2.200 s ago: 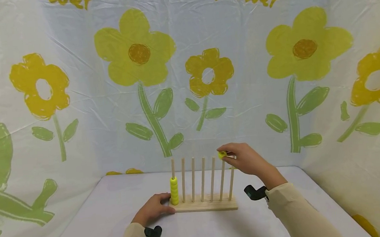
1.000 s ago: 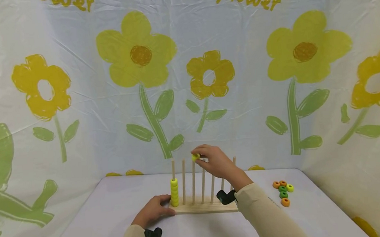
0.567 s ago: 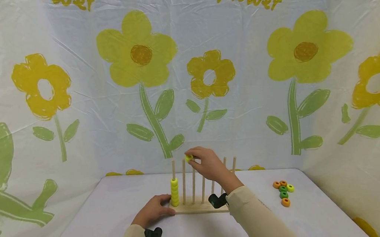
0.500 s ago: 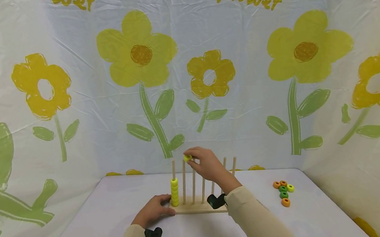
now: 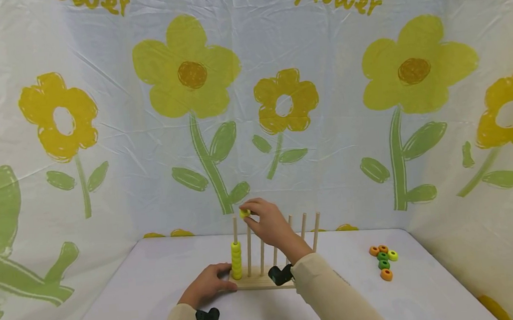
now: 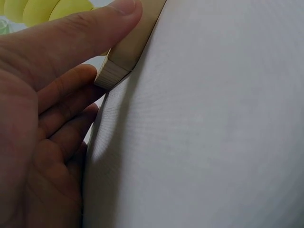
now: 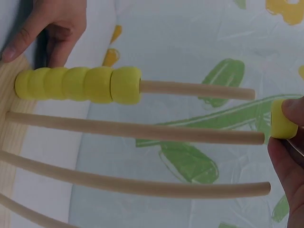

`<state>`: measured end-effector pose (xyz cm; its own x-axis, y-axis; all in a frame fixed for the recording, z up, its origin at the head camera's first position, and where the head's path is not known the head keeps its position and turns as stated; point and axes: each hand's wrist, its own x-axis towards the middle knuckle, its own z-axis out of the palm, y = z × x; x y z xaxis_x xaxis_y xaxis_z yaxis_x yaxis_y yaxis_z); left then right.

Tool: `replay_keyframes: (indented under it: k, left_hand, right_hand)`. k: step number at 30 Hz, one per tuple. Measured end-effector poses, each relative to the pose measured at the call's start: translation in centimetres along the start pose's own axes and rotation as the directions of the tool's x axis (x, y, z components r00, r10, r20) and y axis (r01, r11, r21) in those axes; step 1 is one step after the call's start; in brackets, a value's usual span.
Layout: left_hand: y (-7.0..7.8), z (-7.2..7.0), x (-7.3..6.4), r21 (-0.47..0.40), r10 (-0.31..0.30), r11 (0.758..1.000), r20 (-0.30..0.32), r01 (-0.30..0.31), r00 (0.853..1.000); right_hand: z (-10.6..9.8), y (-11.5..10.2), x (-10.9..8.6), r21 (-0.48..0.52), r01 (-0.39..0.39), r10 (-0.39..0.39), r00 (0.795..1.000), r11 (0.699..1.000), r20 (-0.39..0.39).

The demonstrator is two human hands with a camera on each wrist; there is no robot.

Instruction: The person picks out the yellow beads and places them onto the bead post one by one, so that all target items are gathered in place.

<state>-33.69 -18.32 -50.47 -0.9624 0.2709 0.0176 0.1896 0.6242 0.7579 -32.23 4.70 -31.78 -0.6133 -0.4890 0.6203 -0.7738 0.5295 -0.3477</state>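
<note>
My right hand point(image 5: 268, 224) pinches a yellow bead point(image 7: 281, 124) between thumb and fingers. In the right wrist view that bead is just past the tip of the second peg point(image 7: 190, 133), slightly toward the first peg, with a small gap. Several yellow beads point(image 5: 236, 261) are stacked on the leftmost peg point(image 7: 199, 89), whose upper part is bare. The other visible pegs carry no beads. My left hand point(image 5: 206, 284) grips the left end of the wooden base point(image 6: 135, 35), the thumb on its front side and fingers at its end.
On the white table point(image 5: 135, 290), to the right, lie loose beads: orange point(image 5: 386, 275), green point(image 5: 384, 266) and one yellow bead point(image 5: 392, 255). A flower-printed cloth point(image 5: 338, 163) hangs behind and at both sides. My right forearm covers part of the base.
My right hand has carried the yellow bead leftward across the peg tops, from the right-hand pegs to near the second peg. The loose beads came into sight. My left hand stays on the base.
</note>
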Motion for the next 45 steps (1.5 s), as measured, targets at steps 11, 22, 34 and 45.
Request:
replay_keyframes:
  k: [11,22,34,45]
  left_hand:
    - [-0.2,0.0,0.0,-0.008,0.001,1.000,0.008,-0.001,1.000]
    - [0.5,0.0,0.2,-0.011,-0.032,0.999,0.012,0.033,0.999]
    - [0.5,-0.3,0.8,-0.008,-0.046,0.999,-0.007,0.046,0.999]
    - [0.0,-0.1,0.2,0.000,-0.083,0.997,0.006,0.083,0.997]
  right_hand:
    - [1.0,-0.6,0.5,0.015,-0.020,0.020,1.000,1.000,0.023]
    - [1.1,-0.7,1.2,-0.056,-0.028,0.033,0.995,0.998,0.090]
    - [0.6,-1.2,2.2,-0.081,-0.034,0.047,0.987,0.996,0.154]
    - [1.4,-0.9,2.0,-0.124,-0.024,0.047,0.981,0.992,0.187]
